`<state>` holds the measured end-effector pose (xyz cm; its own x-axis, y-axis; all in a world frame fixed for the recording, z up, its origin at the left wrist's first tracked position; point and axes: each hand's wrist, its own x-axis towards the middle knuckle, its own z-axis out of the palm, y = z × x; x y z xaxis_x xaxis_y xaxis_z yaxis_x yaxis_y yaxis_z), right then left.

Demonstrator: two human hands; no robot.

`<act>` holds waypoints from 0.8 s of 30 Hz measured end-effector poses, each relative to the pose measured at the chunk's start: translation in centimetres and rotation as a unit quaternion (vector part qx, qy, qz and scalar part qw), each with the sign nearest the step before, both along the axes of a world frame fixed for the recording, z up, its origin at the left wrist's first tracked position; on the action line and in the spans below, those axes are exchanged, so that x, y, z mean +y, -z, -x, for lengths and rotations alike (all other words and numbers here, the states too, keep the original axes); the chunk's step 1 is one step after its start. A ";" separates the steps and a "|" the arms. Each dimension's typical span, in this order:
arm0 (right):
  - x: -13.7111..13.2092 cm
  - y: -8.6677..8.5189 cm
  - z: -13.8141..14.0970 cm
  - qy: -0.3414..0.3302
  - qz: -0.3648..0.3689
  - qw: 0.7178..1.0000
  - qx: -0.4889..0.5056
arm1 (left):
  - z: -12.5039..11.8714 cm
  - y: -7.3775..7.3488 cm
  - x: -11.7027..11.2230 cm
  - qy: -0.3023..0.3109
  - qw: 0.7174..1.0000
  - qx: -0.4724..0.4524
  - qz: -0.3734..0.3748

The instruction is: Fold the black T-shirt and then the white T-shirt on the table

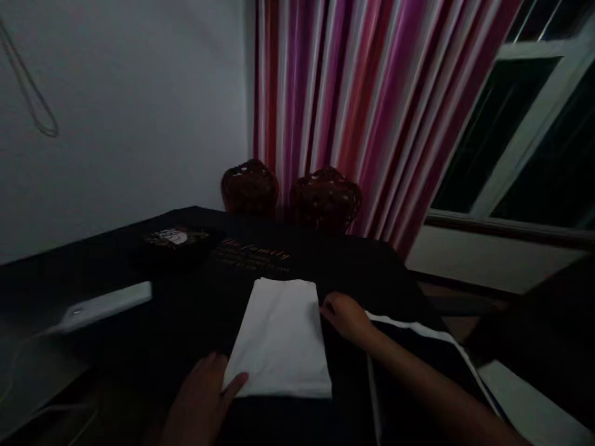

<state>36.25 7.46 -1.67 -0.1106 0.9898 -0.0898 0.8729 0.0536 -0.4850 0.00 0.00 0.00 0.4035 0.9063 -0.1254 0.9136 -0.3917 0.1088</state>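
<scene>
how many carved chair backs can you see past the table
2. One carved dark wooden chair back stands near the curtain's left edge; the other stands to its right, before the striped curtain. The dark surface hides their lower parts, so more may be hidden.

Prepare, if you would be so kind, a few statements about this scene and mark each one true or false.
The right hand touches the right edge of the folded white cloth. True.
The left hand holds a pair of scissors. False: it holds no tool, and its fingers are at the cloth's lower left corner.
Orange lettering shows on the black fabric beyond the cloth. True.
The curtain is plain blue. False: it has pink, purple, red and white stripes.
Three chairs stand beyond the fabric. False: there are two dark red carved chair backs.
</scene>
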 end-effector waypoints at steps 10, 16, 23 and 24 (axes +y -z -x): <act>9.7 4.0 0.5 0.067 0.090 0.992 0.061 | -1.2 0.8 -0.4 -0.128 0.991 0.006 0.043; 11.2 3.9 0.1 0.073 0.137 0.986 0.059 | -0.8 1.3 -0.3 -0.115 0.991 -0.003 0.065; 8.8 0.7 0.8 0.099 0.124 0.987 -0.017 | 0.2 2.2 -0.5 -0.094 0.994 -0.056 0.008; 7.5 0.2 1.1 0.097 0.128 0.987 -0.028 | 0.3 2.2 -0.5 -0.086 0.994 -0.060 0.011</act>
